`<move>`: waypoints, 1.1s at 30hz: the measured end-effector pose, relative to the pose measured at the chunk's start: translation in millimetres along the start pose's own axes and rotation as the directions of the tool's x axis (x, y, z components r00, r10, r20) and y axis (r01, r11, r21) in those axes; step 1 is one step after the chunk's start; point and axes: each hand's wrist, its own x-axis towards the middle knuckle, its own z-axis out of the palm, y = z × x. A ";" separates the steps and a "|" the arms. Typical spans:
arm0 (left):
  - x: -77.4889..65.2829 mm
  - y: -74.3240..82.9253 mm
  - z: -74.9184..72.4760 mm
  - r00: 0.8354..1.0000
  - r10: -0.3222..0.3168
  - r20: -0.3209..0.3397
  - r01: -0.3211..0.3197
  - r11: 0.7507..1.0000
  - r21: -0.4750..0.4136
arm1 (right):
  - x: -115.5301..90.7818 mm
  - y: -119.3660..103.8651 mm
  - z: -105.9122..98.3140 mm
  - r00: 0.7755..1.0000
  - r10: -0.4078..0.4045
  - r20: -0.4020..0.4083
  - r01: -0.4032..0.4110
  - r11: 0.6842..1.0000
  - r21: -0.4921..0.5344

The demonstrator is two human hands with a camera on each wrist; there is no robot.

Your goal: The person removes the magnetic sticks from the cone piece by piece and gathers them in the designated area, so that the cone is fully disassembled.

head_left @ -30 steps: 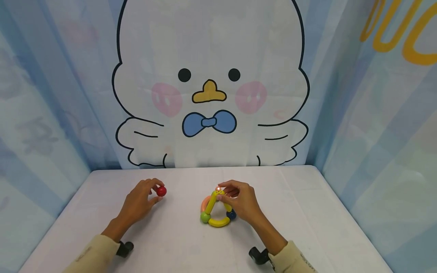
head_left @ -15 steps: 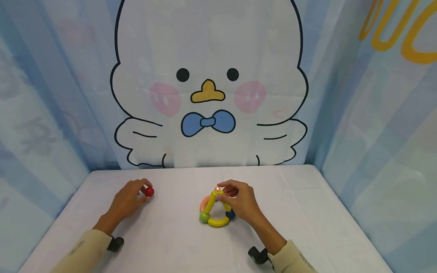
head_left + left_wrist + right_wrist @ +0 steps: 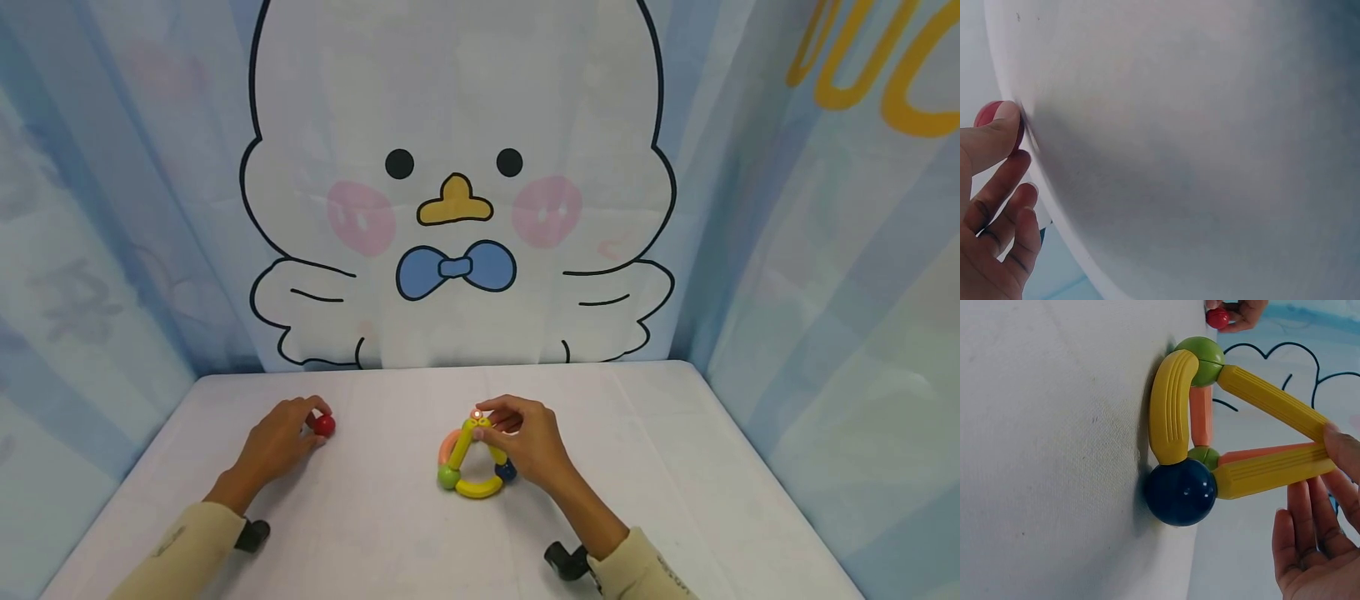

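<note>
My left hand [image 3: 279, 443] pinches a red ball [image 3: 325, 426] low over the left part of the table; the left wrist view shows the thumb on the ball [image 3: 988, 114]. My right hand [image 3: 531, 437] holds the joined tops of the straight yellow rods [image 3: 1272, 400] of a pyramid-shaped ball-and-rod toy. At its base, a curved yellow rod [image 3: 1169, 415] links a dark blue ball [image 3: 1180, 492] to a green ball [image 3: 1200, 356]. Behind are an orange rod [image 3: 1201, 419] and a second green ball [image 3: 1205, 456]. An orange rod also rises to the top, partly hidden.
A white-covered table [image 3: 420, 550] lies under both hands. A curtain [image 3: 465, 100] printed with a cartoon bird hangs right behind its far edge, and blue drapes [image 3: 825, 333] close off the sides. Small black cameras [image 3: 566, 561] sit at both wrists.
My left hand has moved to the left with the red ball, away from the rod toy, then slightly down. The right hand keeps its hold on the toy's top.
</note>
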 end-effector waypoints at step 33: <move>-10.8 50.9 -18.7 0.965 0.168 -0.199 -0.166 0.986 0.030 | 0.7 1.9 0.0 1.000 -0.001 0.011 0.000 1.000 0.006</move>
